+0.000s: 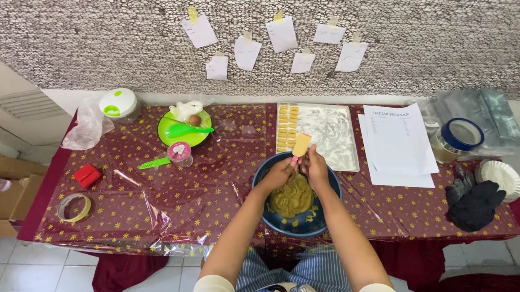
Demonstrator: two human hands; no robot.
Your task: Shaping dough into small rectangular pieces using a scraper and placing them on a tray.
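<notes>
Both hands are held together over the far rim of the blue bowl (262,214), which sits at the near edge of the worktop (156,199), straight ahead of the body

Right hand (315,165): closed around the pink handle of a small spatula (301,144). Its yellow blade is pointed up and away, toward the white tray (336,137). Long axis of the spatula runs near-to-far, tilted slightly left at the handle end

Left hand (280,173): fingers curled, pressed against the right hand at the spatula handle. Whether anything is pinched in it cannot be told; possibly a bit of dough

Key relation: the lump of yellow-green dough (291,197) lies in the bowl directly below and nearer than both hands; the tray lies directly beyond them, touching or just beside the bowl's far rim. Hands sit between dough and tray, on one near-far line. The tray's left column is already filled with a row of small yellow pieces (287,127); the rest is dusted white and bare

Neither hand is clearly nearer to the dough; the right is slightly nearer the tray's open area

Also seen:
- printed sheet (397,139) right of the tray
- dark gloves (473,203) and a paper plate (502,178) at far right
- green plate (173,135) with a green spoon and an egg, left of centre
- tape roll (73,208) and red box (88,175) at left, well apart from the hands
</notes>
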